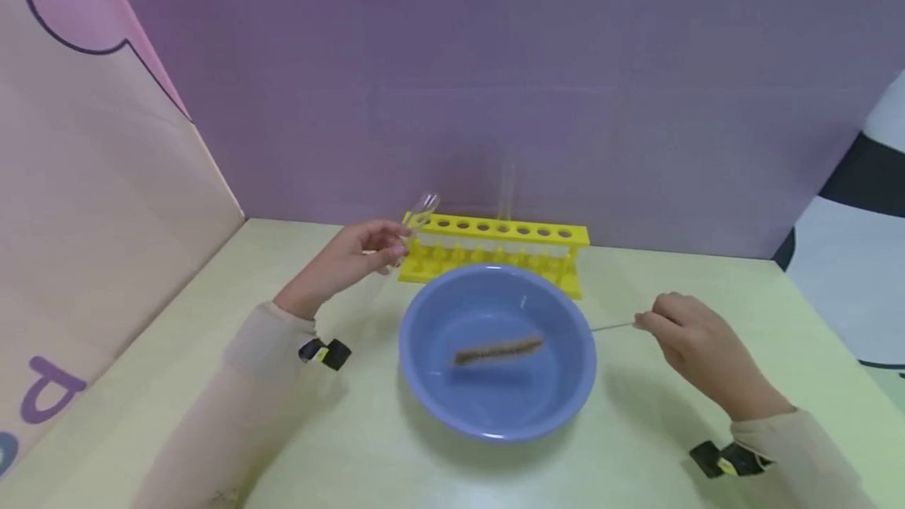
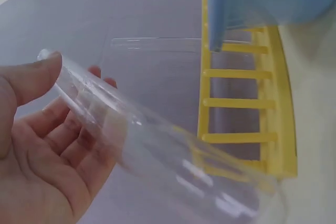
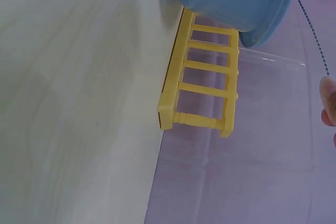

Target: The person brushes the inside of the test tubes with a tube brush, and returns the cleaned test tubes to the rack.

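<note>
In my left hand (image 1: 357,258) I hold a clear test tube (image 2: 157,129), pinched between thumb and fingers and tilted, left of the basin. My right hand (image 1: 696,344) pinches the thin twisted wire handle (image 3: 313,27) of a test tube brush. The brush's brown bristle head (image 1: 498,350) is over the inside of a round blue basin (image 1: 498,435), while the wire passes across the right rim. Only the fingertips of the right hand show at the edge of the right wrist view.
Behind the basin stands a yellow test tube rack (image 1: 523,228) with a second clear test tube (image 1: 507,191) upright in it. A purple backdrop (image 1: 495,61) rises at the back of the pale table (image 1: 339,446). A printed panel (image 1: 92,203) borders the left side.
</note>
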Available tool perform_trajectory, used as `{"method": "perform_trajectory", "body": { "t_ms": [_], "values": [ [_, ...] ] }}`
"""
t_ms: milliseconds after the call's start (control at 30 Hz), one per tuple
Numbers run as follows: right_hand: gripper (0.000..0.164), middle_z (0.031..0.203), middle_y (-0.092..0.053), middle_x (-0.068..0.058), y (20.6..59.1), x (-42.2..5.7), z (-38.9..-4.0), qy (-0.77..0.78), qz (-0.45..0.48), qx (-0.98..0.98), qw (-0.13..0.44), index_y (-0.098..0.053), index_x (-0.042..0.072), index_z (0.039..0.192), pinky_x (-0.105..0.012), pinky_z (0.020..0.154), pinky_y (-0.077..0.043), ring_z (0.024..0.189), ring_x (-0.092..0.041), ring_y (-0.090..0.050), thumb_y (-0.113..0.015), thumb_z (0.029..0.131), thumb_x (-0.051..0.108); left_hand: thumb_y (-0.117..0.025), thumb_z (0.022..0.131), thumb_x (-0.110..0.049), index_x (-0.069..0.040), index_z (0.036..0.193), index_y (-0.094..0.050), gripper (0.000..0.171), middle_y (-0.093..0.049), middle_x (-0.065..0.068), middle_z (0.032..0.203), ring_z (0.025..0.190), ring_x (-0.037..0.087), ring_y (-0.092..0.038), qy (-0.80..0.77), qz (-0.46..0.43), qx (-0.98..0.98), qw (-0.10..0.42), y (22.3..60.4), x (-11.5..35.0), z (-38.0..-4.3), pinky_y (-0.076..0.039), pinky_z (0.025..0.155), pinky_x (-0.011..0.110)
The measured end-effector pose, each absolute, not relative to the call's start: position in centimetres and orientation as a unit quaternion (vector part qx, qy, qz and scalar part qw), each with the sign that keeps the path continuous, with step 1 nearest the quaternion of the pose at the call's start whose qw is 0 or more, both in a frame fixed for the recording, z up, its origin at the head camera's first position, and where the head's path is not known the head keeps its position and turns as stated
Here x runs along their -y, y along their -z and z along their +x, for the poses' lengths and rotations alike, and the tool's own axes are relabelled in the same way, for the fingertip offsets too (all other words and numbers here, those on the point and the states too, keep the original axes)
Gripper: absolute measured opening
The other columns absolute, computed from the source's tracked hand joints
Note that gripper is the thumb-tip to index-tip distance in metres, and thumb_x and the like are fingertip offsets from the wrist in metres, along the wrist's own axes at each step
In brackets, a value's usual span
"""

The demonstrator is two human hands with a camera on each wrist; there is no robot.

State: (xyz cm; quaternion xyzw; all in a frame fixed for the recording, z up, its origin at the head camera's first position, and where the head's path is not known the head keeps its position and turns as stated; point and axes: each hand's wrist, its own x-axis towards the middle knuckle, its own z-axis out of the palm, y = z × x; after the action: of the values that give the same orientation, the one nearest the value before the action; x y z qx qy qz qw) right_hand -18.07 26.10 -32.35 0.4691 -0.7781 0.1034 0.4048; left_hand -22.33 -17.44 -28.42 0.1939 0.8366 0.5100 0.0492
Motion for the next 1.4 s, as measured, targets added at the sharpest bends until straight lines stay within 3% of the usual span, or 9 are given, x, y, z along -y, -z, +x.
{"method": "perform_trajectory", "body": {
  "t_ms": [267,500,767,1000,1400],
  "values": [
    [0.048,0.066,-0.037,0.003,32.1,-26.9,-17.8,-0.093,0.466,0.787,0.394,-0.061,0.005,0.075,-0.019,0.054,-0.029,0.06,-0.009,-0.032,-0.031,0.104,0.027,-0.059,0.094,-0.019,-0.004,0.124,-0.054,0.035,-0.06,0.011,0.111,0.098,0.027,-0.058,-0.535,0.154,-0.831,-0.005,26.9,16.3,-24.0,-0.052,0.08,0.029],
    [0.049,0.068,-0.039,0.003,32.2,-27.2,-17.2,-0.082,0.468,0.801,0.364,-0.061,0.005,0.075,-0.02,0.055,-0.031,0.062,-0.009,-0.034,-0.029,0.104,0.03,-0.064,0.091,-0.022,-0.008,0.121,-0.056,0.034,-0.061,0.007,0.111,0.099,0.021,-0.058,-0.532,0.13,-0.836,-0.019,26.1,14.9,-25.0,-0.05,0.08,0.032],
    [0.051,0.07,-0.043,0.003,32.0,-27.3,-17.3,-0.089,0.475,0.8,0.356,-0.063,0.005,0.079,-0.019,0.057,-0.033,0.064,-0.008,-0.037,-0.025,0.104,0.028,-0.066,0.09,-0.019,-0.003,0.12,-0.056,0.035,-0.06,0.008,0.111,0.101,0.019,-0.056,-0.54,0.129,-0.83,-0.053,25.1,13.9,-27.6,-0.047,0.088,0.034],
    [0.052,0.07,-0.043,0.004,32.1,-27.0,-17.5,-0.092,0.477,0.8,0.351,-0.064,0.006,0.079,-0.019,0.058,-0.034,0.065,-0.008,-0.038,-0.024,0.104,0.029,-0.065,0.09,-0.016,-0.001,0.116,-0.056,0.031,-0.061,0.011,0.11,0.098,0.021,-0.057,-0.563,0.133,-0.81,-0.098,25.0,13.7,-29.4,-0.047,0.087,0.032],
    [0.051,0.071,-0.045,0.004,32.3,-26.9,-17.2,-0.095,0.47,0.807,0.345,-0.063,0.007,0.078,-0.02,0.06,-0.035,0.065,-0.008,-0.04,-0.026,0.104,0.031,-0.064,0.09,-0.019,-0.002,0.116,-0.053,0.033,-0.058,0.007,0.11,0.101,0.018,-0.055,-0.589,0.115,-0.789,-0.13,25.2,12.5,-30.7,-0.046,0.09,0.031]
  ]
}}
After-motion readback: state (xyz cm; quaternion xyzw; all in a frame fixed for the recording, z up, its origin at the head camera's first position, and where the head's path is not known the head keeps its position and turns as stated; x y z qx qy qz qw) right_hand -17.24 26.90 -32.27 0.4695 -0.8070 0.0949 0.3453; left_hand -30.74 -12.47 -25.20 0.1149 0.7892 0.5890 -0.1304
